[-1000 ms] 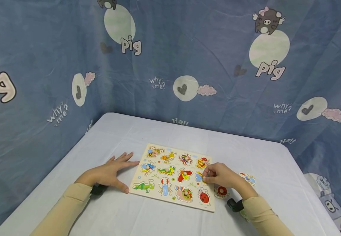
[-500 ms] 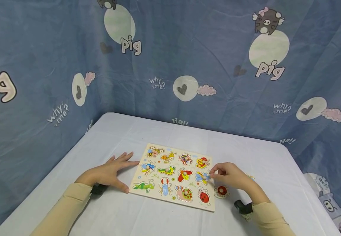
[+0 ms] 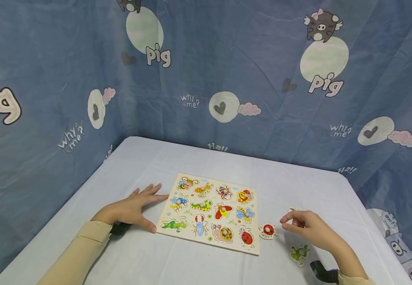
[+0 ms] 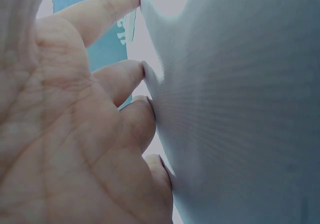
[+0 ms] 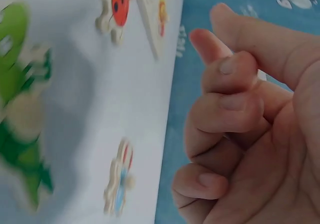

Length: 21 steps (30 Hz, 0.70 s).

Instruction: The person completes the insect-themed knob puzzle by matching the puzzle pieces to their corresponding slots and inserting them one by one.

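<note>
A wooden peg puzzle board with insect pictures lies mid-table. My left hand rests beside it, fingers spread, with index fingertip and thumb at its left edge; the left wrist view shows fingertips against the white tablecloth. To the right of the board hovers my right hand, its fingers loosely curled and nothing between them. A blue-winged striped insect piece sits in the right side of the board. Nearest the right hand are a red spotted bug piece and a green insect piece.
Another loose piece with red and blue lies on the white tablecloth, mostly hidden behind the right hand in the head view. A blue printed curtain stands behind and beside the table.
My right hand has left the blue-winged insect piece and moved right, off the board. The green piece has come into fuller view. The left hand stays where it was.
</note>
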Available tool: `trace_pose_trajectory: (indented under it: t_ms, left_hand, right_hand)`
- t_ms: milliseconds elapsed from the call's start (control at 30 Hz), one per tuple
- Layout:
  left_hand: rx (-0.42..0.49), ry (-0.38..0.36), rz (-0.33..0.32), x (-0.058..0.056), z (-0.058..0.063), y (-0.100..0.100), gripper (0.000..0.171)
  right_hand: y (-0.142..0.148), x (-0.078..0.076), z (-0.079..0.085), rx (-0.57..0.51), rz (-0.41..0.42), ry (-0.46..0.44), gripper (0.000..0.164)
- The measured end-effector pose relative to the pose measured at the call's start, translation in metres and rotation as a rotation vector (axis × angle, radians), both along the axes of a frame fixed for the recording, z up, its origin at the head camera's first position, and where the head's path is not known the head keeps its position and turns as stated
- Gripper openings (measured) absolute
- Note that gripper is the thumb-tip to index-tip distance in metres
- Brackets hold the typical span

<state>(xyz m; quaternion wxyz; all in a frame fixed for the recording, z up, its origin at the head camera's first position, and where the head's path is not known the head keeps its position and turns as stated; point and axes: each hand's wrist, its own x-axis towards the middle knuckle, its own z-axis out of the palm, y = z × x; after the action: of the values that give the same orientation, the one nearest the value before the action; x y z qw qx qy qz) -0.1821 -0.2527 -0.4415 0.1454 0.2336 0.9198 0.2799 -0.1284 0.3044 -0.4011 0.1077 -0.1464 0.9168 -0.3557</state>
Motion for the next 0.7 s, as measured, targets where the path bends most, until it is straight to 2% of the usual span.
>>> trace_pose_trajectory:
  t_ms: [167,367,533,700]
  left_hand:
    - [0.004,-0.009,-0.001,0.000,0.000,0.000,0.111]
    - [0.010,-0.017,-0.001,-0.003,-0.004,-0.004,0.113]
    - [0.014,-0.013,-0.002,-0.004,-0.006,-0.004,0.113]
    - [0.012,-0.008,0.003,-0.003,-0.004,-0.003,0.113]
  right_hand:
    - [0.020,0.015,-0.007,-0.050,0.033,-0.079,0.024]
    - [0.035,0.024,-0.018,-0.123,0.079,-0.208,0.023]
    - [0.044,0.026,-0.025,-0.157,0.092,-0.242,0.021]
    - [0.052,0.026,-0.032,-0.177,0.119,-0.209,0.016]
